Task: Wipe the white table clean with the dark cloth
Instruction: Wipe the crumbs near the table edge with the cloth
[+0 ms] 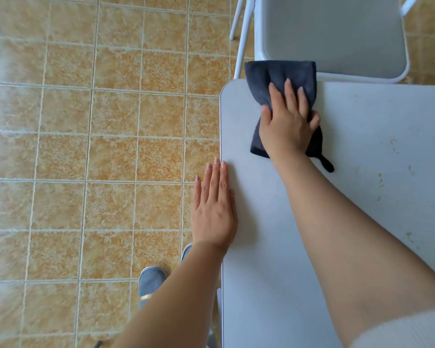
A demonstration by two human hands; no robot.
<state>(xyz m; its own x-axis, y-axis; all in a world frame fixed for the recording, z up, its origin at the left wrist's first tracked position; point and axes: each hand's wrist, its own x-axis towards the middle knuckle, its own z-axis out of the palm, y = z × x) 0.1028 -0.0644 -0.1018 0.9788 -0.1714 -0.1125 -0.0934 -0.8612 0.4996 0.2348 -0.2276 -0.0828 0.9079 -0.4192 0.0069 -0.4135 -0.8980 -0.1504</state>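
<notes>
The white table (261, 247) fills the right side of the view, its rounded far-left corner at the top. My right hand (288, 121) presses flat on the dark cloth (274, 74), which is bunched under the palm and hangs over the table's far edge near that corner. My left hand (215, 209) lies flat with its fingers together on the table's left edge, holding nothing. Faint smudges and specks mark the tabletop to the right of the cloth.
A white chair (337, 36) with a grey seat stands just beyond the table's far edge. Orange tiled floor (86, 146) lies to the left. Grey slippers (151, 280) show beside the table's left edge.
</notes>
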